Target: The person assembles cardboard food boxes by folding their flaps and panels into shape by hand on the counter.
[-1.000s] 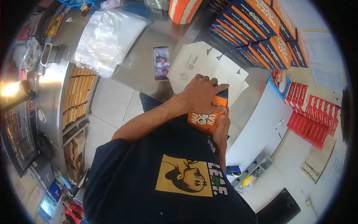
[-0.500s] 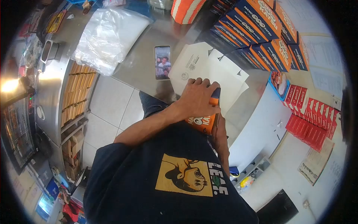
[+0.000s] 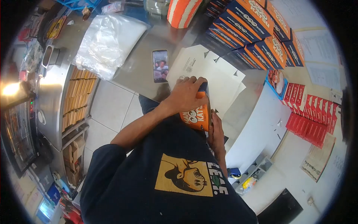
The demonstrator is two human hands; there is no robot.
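An orange and dark blue box with white lettering (image 3: pixel 194 116) is held close against the dark shirt. My left hand (image 3: pixel 185 93) grips its upper end, the thumb on the orange face and the fingers over the far side. Along the box's right side lies my right hand (image 3: pixel 216 134), fingers close together and partly hidden. Flat, cream-coloured card sheets (image 3: pixel 216 76) with dark corner slots lie on the metal counter just beyond both hands. A phone (image 3: pixel 160 66) showing a picture of people rests left of the sheets.
Clear plastic bags (image 3: pixel 110 43) lie on the metal counter (image 3: pixel 136 76) at the upper left. Stacked orange and blue boxes (image 3: pixel 253 33) stand at the upper right, with red boxes (image 3: pixel 307 115) farther right. An orange-and-white striped object (image 3: pixel 182 13) stands at the back.
The held box and my left hand have shifted left. My right hand has slid toward me along the box's side, and more of the lettering shows than half a second ago.
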